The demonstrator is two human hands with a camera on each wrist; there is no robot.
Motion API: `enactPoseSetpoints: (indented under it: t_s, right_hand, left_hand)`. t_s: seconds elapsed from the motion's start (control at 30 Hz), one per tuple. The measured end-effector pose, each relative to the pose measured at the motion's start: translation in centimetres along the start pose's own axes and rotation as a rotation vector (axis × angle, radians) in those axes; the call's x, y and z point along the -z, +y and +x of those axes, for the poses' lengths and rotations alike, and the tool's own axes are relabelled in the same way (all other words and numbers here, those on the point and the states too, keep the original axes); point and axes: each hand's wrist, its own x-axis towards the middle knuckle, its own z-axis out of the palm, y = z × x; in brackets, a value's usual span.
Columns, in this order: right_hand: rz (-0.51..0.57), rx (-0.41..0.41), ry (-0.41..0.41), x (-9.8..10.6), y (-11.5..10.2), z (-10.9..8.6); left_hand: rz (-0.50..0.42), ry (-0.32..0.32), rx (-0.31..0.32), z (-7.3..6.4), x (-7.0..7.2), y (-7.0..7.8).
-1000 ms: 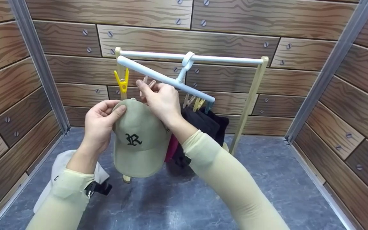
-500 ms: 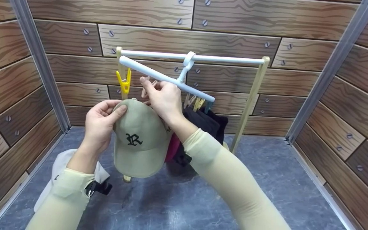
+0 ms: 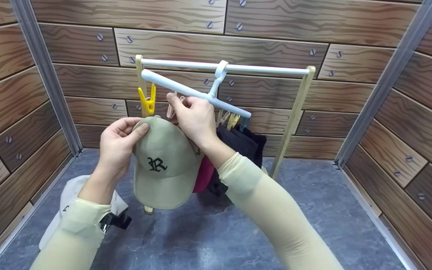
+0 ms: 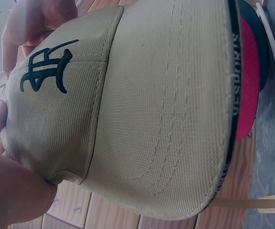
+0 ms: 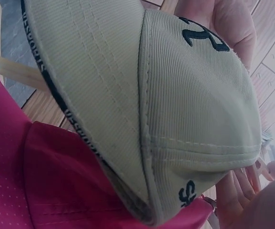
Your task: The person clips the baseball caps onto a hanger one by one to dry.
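Note:
A beige baseball cap [image 3: 165,150] with a dark letter R hangs brim-down in front of a clothes rack. My left hand [image 3: 116,146] pinches the left side of its crown between thumb and fingers. Beside the top of the cap, my right hand [image 3: 197,120] grips a pale pink clothespin [image 3: 170,110] just below a tilted light-blue hanger [image 3: 182,88]; its other fingers are hidden behind the cap. A yellow clothespin [image 3: 148,102] hangs above the cap under the hanger's raised left end. In the right wrist view, a magenta cap [image 5: 70,176] lies behind the beige brim.
The hanger hooks over the rack's white rail [image 3: 268,69], between wooden posts [image 3: 293,125]. Black caps [image 3: 242,144] hang from several clothespins [image 3: 233,122] at its lower right end. A white cap [image 3: 71,195] lies on the grey floor [image 3: 313,217] at left. Wood-patterned walls enclose three sides.
The hanger's left end has dipped slightly, and the yellow clothespin has shifted down and right. My right hand has moved a little right with the pink clothespin. My left hand keeps its hold.

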Motion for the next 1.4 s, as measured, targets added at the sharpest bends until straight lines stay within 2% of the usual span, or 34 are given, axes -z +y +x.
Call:
enactPoseSetpoints:
  t_s: [0.13, 0.43, 0.67, 0.8, 1.0, 1.4]
  right_hand:
    - [-0.029, 0.033, 0.008, 0.3, 0.0, -0.3]
    - [0.027, 0.056, -0.021, 0.8, -0.2, -0.7]
    - [0.017, 0.081, -0.026, 1.0, -0.3, -0.9]
    - [0.023, 0.084, -0.036, 1.1, -0.5, -1.0]
    - [-0.021, 0.074, -0.007, 1.4, -0.8, -1.2]
    - [0.002, 0.074, -0.021, 1.8, -1.1, -1.5]
  left_hand:
    - [0.002, -0.007, -0.001, -0.1, -0.2, 0.1]
    - [-0.001, -0.021, -0.01, -0.3, -0.7, 0.3]
    - [-0.007, -0.026, -0.018, -0.3, -1.0, 0.5]
    - [-0.012, -0.032, -0.022, -0.3, -1.1, 0.5]
    - [-0.048, -0.046, -0.024, -0.4, -1.2, 0.5]
    - [-0.105, -0.059, -0.017, -0.7, -1.6, 0.5]
